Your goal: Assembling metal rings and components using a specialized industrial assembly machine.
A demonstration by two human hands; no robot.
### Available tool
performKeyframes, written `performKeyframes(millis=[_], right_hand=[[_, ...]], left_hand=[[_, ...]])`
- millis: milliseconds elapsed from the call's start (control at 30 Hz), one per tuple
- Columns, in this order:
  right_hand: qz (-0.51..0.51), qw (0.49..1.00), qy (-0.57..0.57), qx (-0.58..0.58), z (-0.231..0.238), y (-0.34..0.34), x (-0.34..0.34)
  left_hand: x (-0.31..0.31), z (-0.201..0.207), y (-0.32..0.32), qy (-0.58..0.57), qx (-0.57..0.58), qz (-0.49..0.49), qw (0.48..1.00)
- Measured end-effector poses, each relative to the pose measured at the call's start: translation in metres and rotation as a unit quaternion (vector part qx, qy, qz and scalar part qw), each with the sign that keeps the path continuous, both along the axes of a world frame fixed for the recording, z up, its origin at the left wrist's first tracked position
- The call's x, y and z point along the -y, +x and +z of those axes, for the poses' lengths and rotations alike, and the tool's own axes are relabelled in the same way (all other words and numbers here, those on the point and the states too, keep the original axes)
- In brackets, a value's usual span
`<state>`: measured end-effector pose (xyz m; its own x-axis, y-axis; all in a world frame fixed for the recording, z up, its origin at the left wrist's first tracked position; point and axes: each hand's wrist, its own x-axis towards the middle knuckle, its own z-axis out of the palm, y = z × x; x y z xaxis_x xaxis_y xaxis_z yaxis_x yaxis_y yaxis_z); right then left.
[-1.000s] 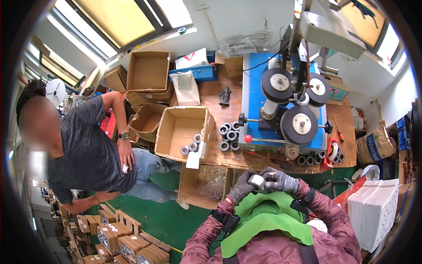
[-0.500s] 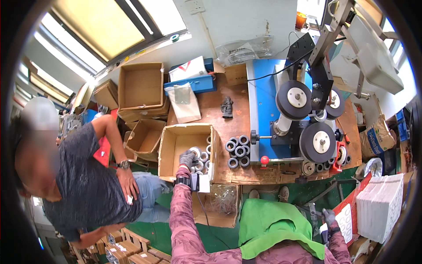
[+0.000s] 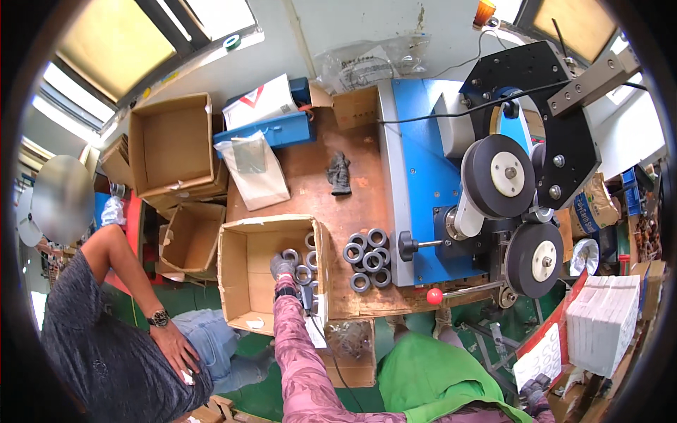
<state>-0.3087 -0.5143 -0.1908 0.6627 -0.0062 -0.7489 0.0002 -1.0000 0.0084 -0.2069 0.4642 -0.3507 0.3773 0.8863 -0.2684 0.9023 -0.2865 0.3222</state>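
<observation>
While my left hand (image 3: 283, 268) was inside the open cardboard box (image 3: 243, 269) at the edge of the table (image 3: 365, 206), its fingers were at a grey ring (image 3: 293, 252); I could not tell whether they clamped it. My right hand (image 3: 535, 386) was beside a white sheet (image 3: 540, 362), its fingers' state unclear.

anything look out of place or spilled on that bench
Mildly: a crumpled dark item, perhaps a glove, lies alone on the wooden bench, between the white packet and the blue machine. Nothing looks spilled: the grey rings on the bench sit clustered together beside the cardboard box.
</observation>
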Motion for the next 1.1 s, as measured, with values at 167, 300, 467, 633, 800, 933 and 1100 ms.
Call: performKeyframes(millis=[167, 300, 467, 633, 800, 933, 1100], right_hand=[[0.347, 0.922, 0.1, 0.14, 0.038, 0.044, -0.05], [0.128, 0.99, 0.049, 0.035, 0.035, 0.057, -0.012], [0.089, 0.992, 0.091, 0.017, 0.005, 0.108, -0.008], [0.0, 0.982, 0.184, 0.05, -0.042, 0.144, -0.026], [0.007, 0.883, 0.469, 0.036, -0.038, 0.231, -0.211], [0.072, 0.861, 0.503, 0.002, 0.036, 0.267, -0.293], [0.067, 0.883, 0.454, 0.098, 0.014, 0.267, -0.287]], left_hand=[[0.011, 0.003, 0.01, -0.102, 0.013, -0.109, 0.989], [0.027, 0.042, -0.015, -0.052, 0.067, -0.017, 0.996], [0.098, 0.084, -0.069, -0.162, 0.356, -0.036, 0.92], [0.282, 0.17, -0.058, -0.471, 0.365, -0.076, 0.799], [0.379, 0.129, -0.12, -0.534, 0.307, -0.004, 0.787], [0.393, 0.106, -0.188, -0.428, 0.128, -0.035, 0.894], [0.385, 0.064, -0.181, -0.454, 0.255, 0.102, 0.848]])
